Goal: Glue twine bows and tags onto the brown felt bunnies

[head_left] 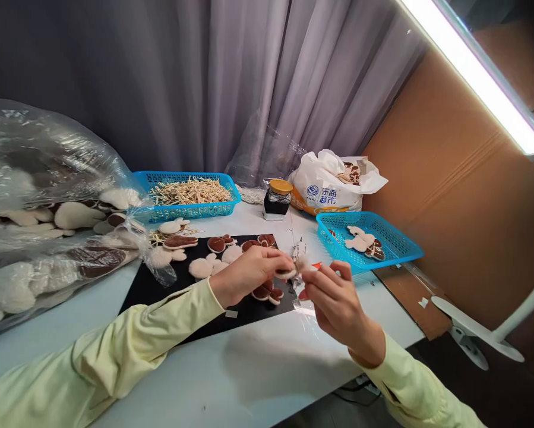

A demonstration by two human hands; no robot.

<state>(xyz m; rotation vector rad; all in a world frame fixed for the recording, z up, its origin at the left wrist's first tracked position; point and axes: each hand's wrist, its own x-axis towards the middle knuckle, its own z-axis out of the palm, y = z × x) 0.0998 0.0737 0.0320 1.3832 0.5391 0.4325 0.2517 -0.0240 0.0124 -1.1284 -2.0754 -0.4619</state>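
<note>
My left hand [255,272] pinches a small plush piece [286,274] with a cream edge and brown face, above the black mat [168,297]. A fuzzy tuft [300,265] shows between my two hands, at the end of the piece. My right hand [331,297] is closed beside it around a small orange-red object [316,266], mostly covered by the fingers; its kind cannot be made out. Under and around my left hand lie several plush rabbit-head-shaped pieces, some cream side up [201,267], some brown side up [263,290].
A blue basket [190,211] of thin beige strips stands at the back left, and another blue basket [395,257] holds plush pieces at right. Clear bags [62,154] of plush pieces crowd the left. A yellow-lidded jar [277,199], white shopping bag [326,184] and lamp clamp [469,327] stand around.
</note>
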